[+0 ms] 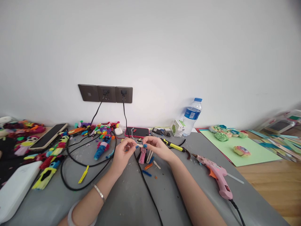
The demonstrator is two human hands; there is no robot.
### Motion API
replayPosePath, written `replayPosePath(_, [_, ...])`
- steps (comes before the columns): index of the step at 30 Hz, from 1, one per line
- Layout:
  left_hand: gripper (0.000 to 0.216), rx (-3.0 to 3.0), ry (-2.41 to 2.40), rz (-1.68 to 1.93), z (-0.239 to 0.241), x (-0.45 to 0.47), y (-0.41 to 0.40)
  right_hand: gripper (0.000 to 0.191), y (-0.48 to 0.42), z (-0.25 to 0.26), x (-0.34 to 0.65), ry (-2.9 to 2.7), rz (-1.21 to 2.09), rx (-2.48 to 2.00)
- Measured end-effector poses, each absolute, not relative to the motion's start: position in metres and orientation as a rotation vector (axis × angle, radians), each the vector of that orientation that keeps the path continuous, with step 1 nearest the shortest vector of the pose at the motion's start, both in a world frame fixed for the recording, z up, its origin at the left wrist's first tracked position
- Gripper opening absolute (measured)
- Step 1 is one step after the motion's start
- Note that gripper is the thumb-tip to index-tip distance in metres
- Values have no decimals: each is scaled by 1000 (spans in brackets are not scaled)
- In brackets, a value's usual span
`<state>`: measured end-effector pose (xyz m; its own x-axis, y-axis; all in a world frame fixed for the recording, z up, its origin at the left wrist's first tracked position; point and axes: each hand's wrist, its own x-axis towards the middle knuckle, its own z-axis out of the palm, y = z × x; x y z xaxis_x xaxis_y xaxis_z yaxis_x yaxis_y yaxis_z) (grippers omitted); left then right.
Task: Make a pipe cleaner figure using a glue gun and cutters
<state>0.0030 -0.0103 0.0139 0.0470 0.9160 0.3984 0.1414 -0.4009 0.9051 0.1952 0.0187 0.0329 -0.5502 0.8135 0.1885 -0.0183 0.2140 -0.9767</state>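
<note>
My left hand point(124, 152) and my right hand point(157, 148) meet above the middle of the grey table, fingers pinched. Between their fingertips runs a short cream-white pipe cleaner point(140, 145), partly hidden by the fingers. Just below them lies a pink fuzzy piece point(142, 156) with black and white strips next to it; whether my fingers touch it, I cannot tell. Short scraps lie close by: a blue piece point(147, 173), an orange piece point(148, 166) and a white piece point(157, 164).
A pink glue gun point(217, 175) lies at right, near a yellow-black tool point(174, 145). A water bottle point(192, 116) leans by the wall. Black cables point(148, 188) cross the table. Several fuzzy dolls point(103, 147), a phone point(49, 135) and a white case point(20, 191) occupy the left.
</note>
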Motion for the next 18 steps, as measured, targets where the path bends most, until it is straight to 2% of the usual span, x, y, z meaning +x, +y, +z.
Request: replayPosePath(18, [11, 1605, 1110, 1401, 11, 3, -9, 27, 19, 33, 195, -1741, 1415, -742])
